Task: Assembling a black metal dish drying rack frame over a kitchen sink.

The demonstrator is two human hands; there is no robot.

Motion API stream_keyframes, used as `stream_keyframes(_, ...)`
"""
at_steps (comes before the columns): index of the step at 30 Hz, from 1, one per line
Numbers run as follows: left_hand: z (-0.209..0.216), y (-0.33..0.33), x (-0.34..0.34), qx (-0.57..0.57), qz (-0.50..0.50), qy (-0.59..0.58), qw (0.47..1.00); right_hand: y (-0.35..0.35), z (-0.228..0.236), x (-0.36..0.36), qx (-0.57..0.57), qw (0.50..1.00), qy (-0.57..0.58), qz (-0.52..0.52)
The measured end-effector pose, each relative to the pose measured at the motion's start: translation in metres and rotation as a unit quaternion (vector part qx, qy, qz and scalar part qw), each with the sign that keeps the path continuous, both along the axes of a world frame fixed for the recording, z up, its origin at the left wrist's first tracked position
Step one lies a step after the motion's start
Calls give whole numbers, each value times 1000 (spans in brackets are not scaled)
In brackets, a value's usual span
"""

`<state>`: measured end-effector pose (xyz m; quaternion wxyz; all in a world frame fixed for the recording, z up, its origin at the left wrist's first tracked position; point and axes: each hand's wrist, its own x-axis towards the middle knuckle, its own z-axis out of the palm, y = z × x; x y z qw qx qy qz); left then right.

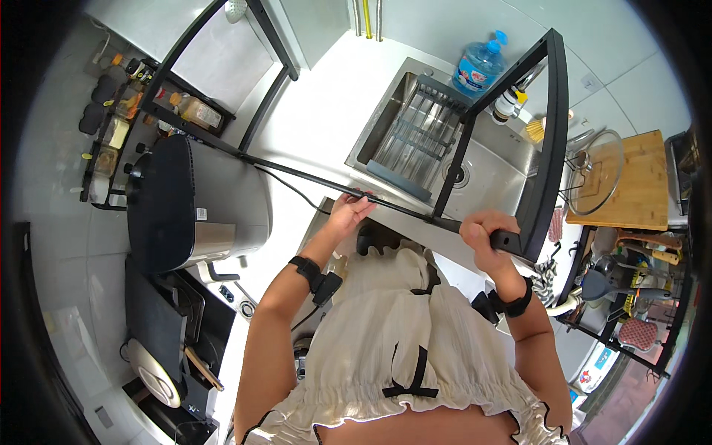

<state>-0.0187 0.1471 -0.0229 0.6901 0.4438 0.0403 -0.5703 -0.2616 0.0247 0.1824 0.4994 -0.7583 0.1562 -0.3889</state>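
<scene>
Spanning the white counter (pixel 315 96) and the sink (pixel 489 182), a black metal frame (pixel 555 148) is held by its long near bar, one end reaching over the black appliance (pixel 167 208) at the left. By the right hand (pixel 487 231), the bar is gripped in a closed fist just beside the thick corner, probably because more weight is carried there. By the left hand (pixel 351 213), half open with fingers loosely curled, the bar is touched near its middle, seemingly to be steadied rather than clamped. The hands are set well apart, which presumably keeps so long a piece from twisting. Whether any foot of the frame is borne by the counter cannot be told. In the sink, a drying rack (pixel 419 141) is set, likely so that water can be drained.
</scene>
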Motion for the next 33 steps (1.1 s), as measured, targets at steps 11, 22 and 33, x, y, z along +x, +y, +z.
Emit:
stream_keyframes(11, -5, -8, -9, -21, 16, 7, 1000, -3, 7, 0, 15, 1000, -10, 22)
stream_keyframes(22, 10, -17, -10, 199, 37, -50, 978, -4, 0, -1, 8, 999, -14, 31)
stream_keyframes(33, -9, -7, -6, -24, -13, -29, 999, -5, -9, -5, 46, 998, -22, 34)
